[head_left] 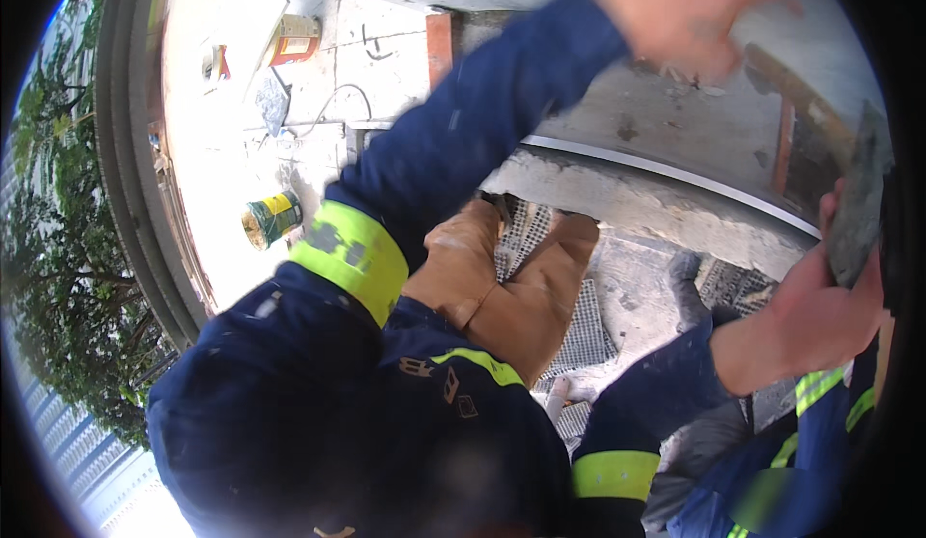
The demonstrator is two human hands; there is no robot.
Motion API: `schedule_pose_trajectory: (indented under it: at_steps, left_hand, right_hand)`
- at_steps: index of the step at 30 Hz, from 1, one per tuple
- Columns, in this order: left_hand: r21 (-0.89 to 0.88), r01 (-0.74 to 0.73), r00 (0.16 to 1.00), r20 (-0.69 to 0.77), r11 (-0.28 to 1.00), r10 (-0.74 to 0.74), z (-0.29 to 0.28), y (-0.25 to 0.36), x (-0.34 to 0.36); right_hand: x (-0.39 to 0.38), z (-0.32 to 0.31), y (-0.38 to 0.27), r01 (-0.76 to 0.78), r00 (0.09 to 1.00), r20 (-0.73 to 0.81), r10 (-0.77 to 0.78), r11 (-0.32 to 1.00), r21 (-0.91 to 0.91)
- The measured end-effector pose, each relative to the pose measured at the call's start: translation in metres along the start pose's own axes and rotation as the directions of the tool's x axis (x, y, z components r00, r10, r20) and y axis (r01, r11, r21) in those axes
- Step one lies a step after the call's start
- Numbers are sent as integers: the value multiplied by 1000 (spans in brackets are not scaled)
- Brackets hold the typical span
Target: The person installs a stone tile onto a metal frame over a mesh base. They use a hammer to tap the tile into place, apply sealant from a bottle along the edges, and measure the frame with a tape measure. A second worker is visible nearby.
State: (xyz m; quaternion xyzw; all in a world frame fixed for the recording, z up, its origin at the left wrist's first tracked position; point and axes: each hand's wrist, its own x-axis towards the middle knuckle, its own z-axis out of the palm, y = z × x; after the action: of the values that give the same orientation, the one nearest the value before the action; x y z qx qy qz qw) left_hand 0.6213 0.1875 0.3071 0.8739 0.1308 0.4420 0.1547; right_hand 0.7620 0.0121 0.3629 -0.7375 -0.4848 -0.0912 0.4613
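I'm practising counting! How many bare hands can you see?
2. The left hand, blurred, is raised at the top by the grey wall. The right hand is at the right edge, gripping a flat grey tool. Others may be hidden behind the blue sleeves.

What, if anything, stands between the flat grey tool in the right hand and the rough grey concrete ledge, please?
Nothing visible does. The right hand grips the flat grey tool at the picture's right edge, and the stretch to the rough grey concrete ledge looks bare. The blurred left hand is raised above that path.
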Motion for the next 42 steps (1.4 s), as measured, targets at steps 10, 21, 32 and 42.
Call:
schedule_pose_trajectory:
  at_steps: [10,21,32,42]
  left_hand:
    - [-359,562,748,-164,745,-643,-25,47,-202]
    - [-985,147,325,-40,92,-945,-148,-35,-311]
    - [-49,997,49,-128,55,-991,-319,-12,-597]
    - [-335,940,-112,-140,-60,-984,-313,-7,-631]
  right_hand:
    - [-93,128,-79,-263,713,670,-207,807,529]
    - [-196,307,-108,30,204,868,-452,889,456]
    - [-344,521,-67,465,164,764,-623,733,498]
    - [-420,623,-37,607,225,782,-582,711,355]
